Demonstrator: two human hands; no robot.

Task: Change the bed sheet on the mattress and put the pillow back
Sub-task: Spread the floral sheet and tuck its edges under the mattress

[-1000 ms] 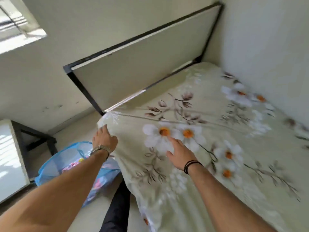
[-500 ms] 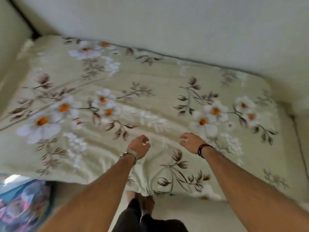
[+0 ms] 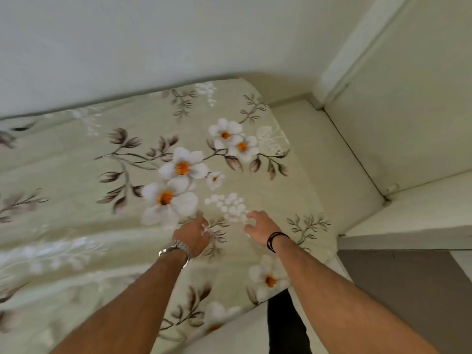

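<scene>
Overhead, the head camera looked down on a pale green bed sheet (image 3: 107, 180) printed with white, orange-centred flowers and brown leaves, spread over the mattress (image 3: 288, 282) and reaching to the wall (image 3: 153, 34) on the far side. Its surface showed soft folds toward the left, and its near edge hung down over the side of the mattress at the corner closest to the person. Both bare forearms reached forward over this end of the bed. The left hand (image 3: 192, 236), with a metal wristwatch (image 3: 176, 249) at the wrist, lay on the sheet with its fingers curled under, seemingly pinching a little of the fabric, though blur made the grip hard to confirm. The right hand (image 3: 260, 227), with a black cord bracelet (image 3: 275, 240) at the wrist, was just beside it, fingers spread and loosely bent over the sheet and gripping nothing. Beyond the sheet's right edge lay pale floor (image 3: 332, 154) running to a cream door (image 3: 408, 93). A dark trouser leg (image 3: 283, 328) showed below the mattress corner.
</scene>
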